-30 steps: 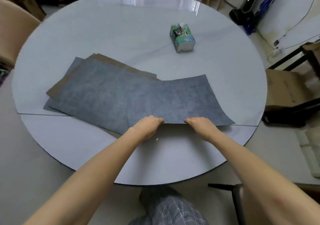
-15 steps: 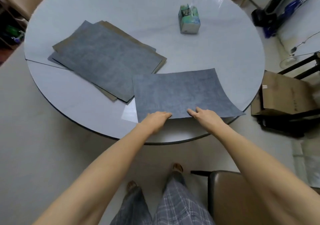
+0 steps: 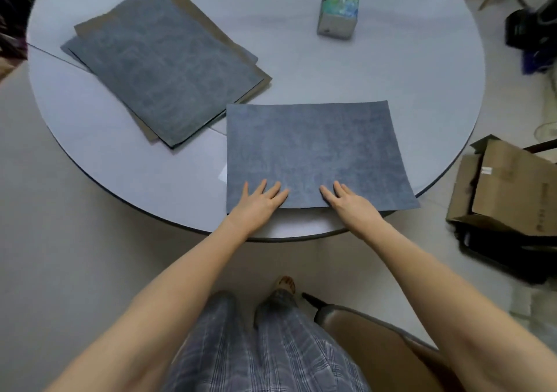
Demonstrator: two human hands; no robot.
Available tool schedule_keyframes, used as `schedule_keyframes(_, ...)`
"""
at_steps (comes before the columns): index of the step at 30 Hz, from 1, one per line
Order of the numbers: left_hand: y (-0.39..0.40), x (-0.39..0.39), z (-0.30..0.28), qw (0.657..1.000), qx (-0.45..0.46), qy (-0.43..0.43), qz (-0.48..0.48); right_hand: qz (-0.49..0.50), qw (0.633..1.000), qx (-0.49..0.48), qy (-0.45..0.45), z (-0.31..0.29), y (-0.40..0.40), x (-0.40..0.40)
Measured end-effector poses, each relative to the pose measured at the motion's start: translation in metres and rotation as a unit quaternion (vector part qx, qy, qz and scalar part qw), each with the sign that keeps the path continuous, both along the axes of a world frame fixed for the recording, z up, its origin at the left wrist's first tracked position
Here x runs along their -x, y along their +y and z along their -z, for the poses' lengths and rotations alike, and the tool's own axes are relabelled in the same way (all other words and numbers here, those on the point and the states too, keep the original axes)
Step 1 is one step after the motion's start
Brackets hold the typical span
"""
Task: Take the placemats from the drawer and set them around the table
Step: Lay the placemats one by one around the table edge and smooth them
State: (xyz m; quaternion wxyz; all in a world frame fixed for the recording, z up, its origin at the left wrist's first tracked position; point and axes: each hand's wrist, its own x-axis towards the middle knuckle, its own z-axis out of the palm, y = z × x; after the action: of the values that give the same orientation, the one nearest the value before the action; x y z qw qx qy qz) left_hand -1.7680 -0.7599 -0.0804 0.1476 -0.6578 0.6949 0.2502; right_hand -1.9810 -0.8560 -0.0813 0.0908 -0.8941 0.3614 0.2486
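Single grey placemat [image 3: 313, 153] flat on round desk [image 3: 391, 69], near edge close to rim. Left hand [image 3: 259, 203] and right hand [image 3: 351, 203] rest on it, fingers [image 3: 272, 191] spread flat, pinching nothing. Remaining placemat stack [image 3: 162, 66] sits left, just apart.

Risk: right near corner overhangs rim (looks unsupported); a pull toward the body likely slides it off.

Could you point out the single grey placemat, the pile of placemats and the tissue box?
Single grey rectangular placemat [image 3: 313, 150]: head view, its centre.
Pile of grey and brown placemats [image 3: 162, 69]: head view, top mat.
Green patterned tissue box [image 3: 339, 8]: head view, front side.
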Motion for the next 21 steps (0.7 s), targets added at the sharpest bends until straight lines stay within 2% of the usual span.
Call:
schedule_keyframes(14,0.021,0.015,0.02,0.998,-0.042,-0.006,-0.05,0.004,0.997,-0.019,-0.079,0.006,-0.007,0.025)
schedule_keyframes(21,0.022,0.02,0.025,0.997,-0.033,0.002,-0.075,-0.001,0.998,0.012,-0.065,0.01,0.006,0.022)
